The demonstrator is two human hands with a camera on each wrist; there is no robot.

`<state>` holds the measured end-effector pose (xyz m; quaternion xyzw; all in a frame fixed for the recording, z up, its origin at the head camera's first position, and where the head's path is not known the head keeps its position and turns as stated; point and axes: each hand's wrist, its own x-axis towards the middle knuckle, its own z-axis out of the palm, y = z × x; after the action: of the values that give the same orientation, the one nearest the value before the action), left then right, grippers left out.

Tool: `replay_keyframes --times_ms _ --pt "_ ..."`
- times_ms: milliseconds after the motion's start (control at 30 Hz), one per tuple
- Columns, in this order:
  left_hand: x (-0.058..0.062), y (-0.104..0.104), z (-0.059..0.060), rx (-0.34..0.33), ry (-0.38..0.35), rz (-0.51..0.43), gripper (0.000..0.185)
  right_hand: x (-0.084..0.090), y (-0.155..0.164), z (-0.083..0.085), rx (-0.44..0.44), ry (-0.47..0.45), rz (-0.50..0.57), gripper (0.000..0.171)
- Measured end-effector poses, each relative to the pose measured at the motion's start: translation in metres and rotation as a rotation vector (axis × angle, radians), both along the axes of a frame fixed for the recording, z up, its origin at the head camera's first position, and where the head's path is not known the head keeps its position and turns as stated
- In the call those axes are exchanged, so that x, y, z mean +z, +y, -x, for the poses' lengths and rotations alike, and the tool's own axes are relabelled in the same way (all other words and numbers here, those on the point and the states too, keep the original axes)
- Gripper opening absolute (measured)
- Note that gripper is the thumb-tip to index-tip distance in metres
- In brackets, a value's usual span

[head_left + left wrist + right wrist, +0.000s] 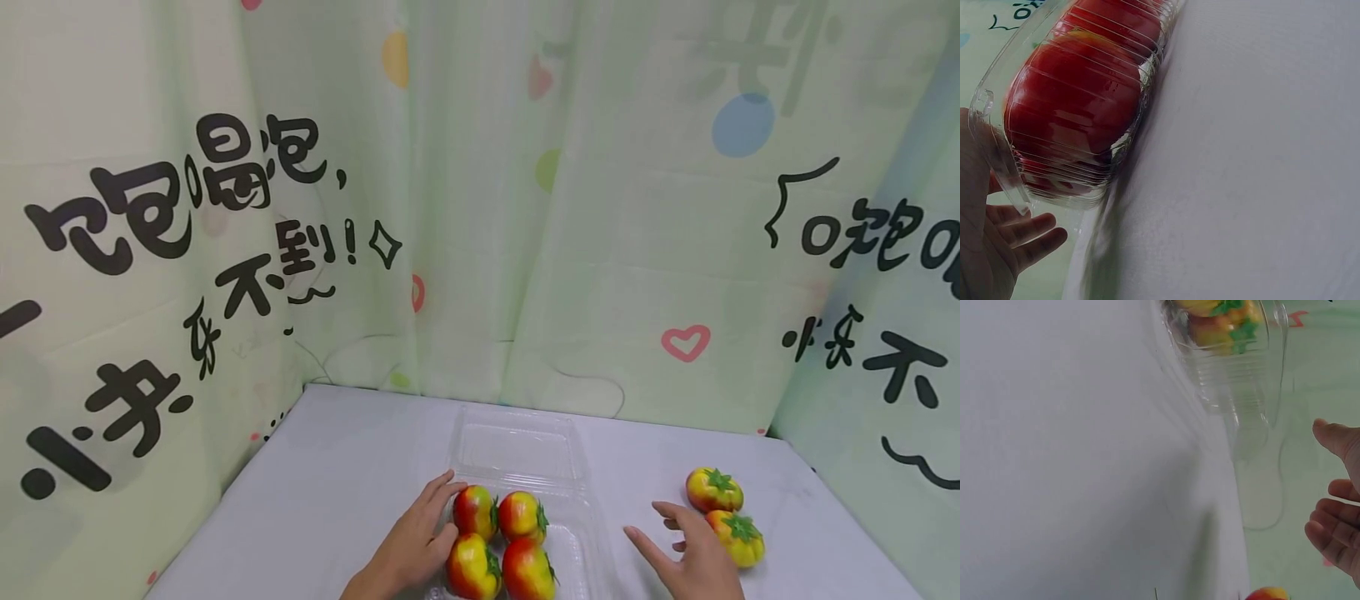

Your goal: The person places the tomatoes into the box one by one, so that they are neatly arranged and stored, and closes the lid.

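A clear plastic clamshell box stands with its lid folded back. Several red-and-yellow fruits with green leafy caps sit in its left part; through the ribbed wall, red fruit shows in the left wrist view. My left hand is at the box's left rim, its fingers loosely extended beside the fruits. To the right of the box, my right hand hovers with thumb and fingers apart, holding nothing. Just beyond it are two more fruits, a far one and a nearer one partly behind the hand.
The box and loose fruits are on a white table. Pale green curtains with black lettering and coloured shapes hang around its back and sides.
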<state>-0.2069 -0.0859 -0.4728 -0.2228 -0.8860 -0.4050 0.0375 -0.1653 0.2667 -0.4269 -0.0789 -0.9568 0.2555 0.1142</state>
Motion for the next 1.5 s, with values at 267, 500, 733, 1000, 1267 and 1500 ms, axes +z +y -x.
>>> replay_keyframes --times_ms 267,500,733,1000,1267,1500 --pt "0.000 0.000 0.000 -0.002 0.002 0.000 0.045 0.002 0.020 0.000 -0.042 0.020 -0.013 0.083" --pt "-0.001 -0.001 -0.001 0.002 0.005 0.004 0.045 0.001 0.031 0.003 -0.067 0.027 -0.043 0.083" --pt "-0.001 0.000 0.000 0.001 -0.016 -0.004 0.045 0.000 0.042 0.007 -0.103 0.018 -0.024 0.087" --pt "-0.001 0.001 0.001 0.005 -0.034 -0.002 0.045 -0.001 0.052 0.009 -0.115 -0.015 -0.030 0.088" --pt "0.000 0.000 0.000 0.002 -0.019 -0.007 0.046 -0.006 0.063 0.013 -0.136 -0.003 -0.043 0.092" --pt "0.000 0.000 -0.001 -0.001 -0.014 -0.009 0.046 -0.008 0.073 0.016 -0.118 -0.003 -0.063 0.093"
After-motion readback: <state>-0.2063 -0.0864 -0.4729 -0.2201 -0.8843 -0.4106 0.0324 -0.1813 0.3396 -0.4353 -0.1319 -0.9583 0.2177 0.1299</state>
